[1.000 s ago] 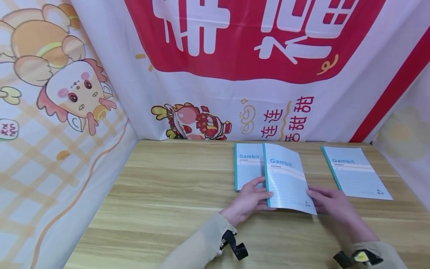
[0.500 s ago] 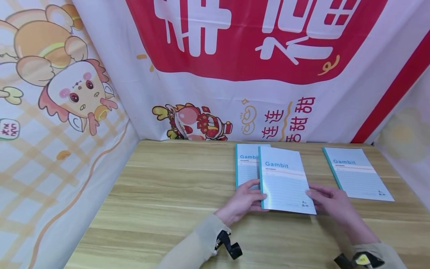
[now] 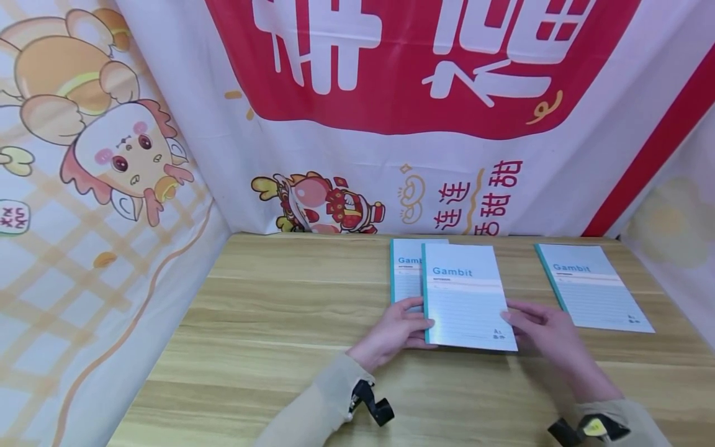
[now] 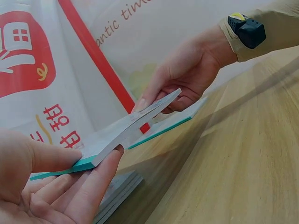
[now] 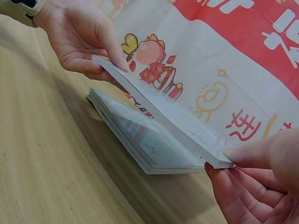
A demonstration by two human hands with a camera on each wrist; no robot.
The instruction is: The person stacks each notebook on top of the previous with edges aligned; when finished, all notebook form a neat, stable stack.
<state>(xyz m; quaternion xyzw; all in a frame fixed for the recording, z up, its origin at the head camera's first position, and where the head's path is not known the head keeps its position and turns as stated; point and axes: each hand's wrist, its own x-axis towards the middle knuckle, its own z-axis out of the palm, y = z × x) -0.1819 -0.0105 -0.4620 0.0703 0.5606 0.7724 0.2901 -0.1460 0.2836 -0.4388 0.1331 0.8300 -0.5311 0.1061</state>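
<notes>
Both hands hold up one pale blue "Gambit" notebook [image 3: 466,298] with a teal spine, cover facing up. My left hand [image 3: 391,332] pinches its spine edge, thumb on top and fingers beneath. At the opposite edge, near the lower corner, my right hand [image 3: 544,332] pinches it the same way. Both wrist views show the notebook raised off the table, apart from a stack of notebooks [image 5: 140,135] below it. In the head view that stack's top notebook [image 3: 404,270] is partly covered by the held one.
A single matching notebook [image 3: 594,288] lies at the table's back right. The wooden table [image 3: 268,335] meets a printed cloth backdrop [image 3: 346,149] at its rear edge. Another patterned cloth [image 3: 112,248] hangs on the left.
The held notebook has shifted left over the stack, and its bent cover now lies flatter. Both hands moved slightly left with it, keeping their grip.
</notes>
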